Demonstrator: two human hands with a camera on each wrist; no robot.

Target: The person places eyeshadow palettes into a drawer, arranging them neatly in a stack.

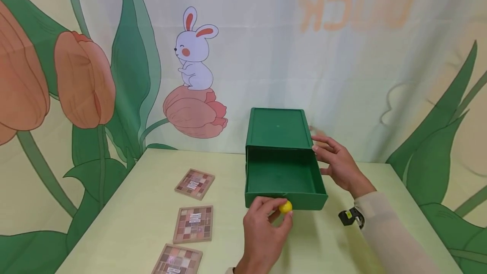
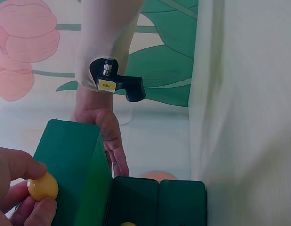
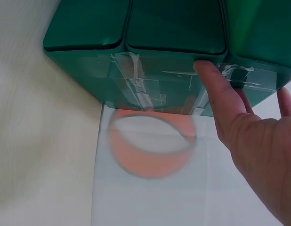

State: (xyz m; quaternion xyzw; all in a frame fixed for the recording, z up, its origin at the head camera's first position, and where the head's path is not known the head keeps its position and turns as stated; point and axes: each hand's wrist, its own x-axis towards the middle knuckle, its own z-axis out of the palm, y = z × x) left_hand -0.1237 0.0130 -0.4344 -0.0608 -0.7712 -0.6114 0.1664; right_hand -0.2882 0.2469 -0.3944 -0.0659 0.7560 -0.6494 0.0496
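A green box [image 1: 277, 128] stands at the back of the pale table [image 1: 144, 198], its drawer [image 1: 283, 176] pulled out toward me with nothing showing inside. My left hand [image 1: 279, 211] pinches the round yellow knob [image 1: 285, 206] on the drawer's front; in the left wrist view the knob [image 2: 43, 186] sits between thumb and fingers. My right hand [image 1: 323, 152] rests with straight fingers against the box's right side. The right wrist view shows those fingers [image 3: 216, 89] lying on the taped green wall [image 3: 155, 80].
Three eyeshadow palettes [image 1: 195, 183] [image 1: 193, 223] [image 1: 176, 260] lie in a row on the table's left half. A printed curtain with a rabbit [image 1: 195, 50] and tulips hangs right behind the box. A small black camera [image 1: 351, 216] sits on my right wrist.
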